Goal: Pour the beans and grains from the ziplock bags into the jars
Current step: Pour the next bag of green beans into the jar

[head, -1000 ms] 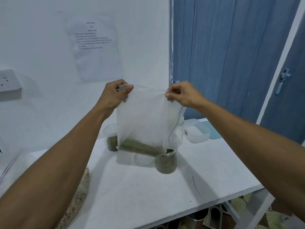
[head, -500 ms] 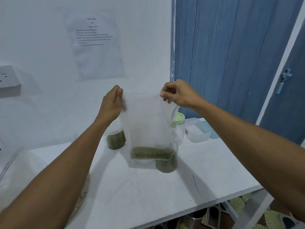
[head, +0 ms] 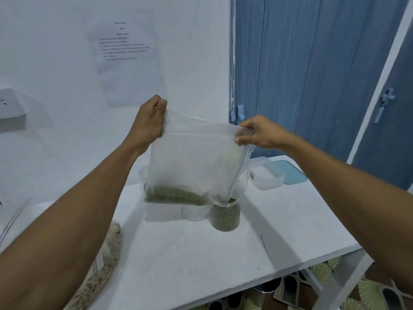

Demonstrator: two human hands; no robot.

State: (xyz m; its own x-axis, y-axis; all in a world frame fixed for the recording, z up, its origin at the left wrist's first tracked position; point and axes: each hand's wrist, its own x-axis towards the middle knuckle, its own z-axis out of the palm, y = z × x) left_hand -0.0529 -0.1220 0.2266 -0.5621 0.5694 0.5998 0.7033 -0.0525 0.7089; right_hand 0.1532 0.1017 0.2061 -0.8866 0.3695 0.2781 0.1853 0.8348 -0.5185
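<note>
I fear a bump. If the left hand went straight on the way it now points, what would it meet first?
Probably the white wall, near the paper sheet; the left hand, gripping the ziplock bag, points up toward it. Depth is unclear.

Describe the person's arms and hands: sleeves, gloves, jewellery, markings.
Both are bare. The left hand and right hand wear no gloves, and no rings show. The left forearm and right forearm carry no sleeve, watch, bracelet or marking as far as the frame reaches.

White table (head: pixel 201 253) carries a bean jar (head: pixel 225 217) and tub (head: pixel 267 175).
</note>
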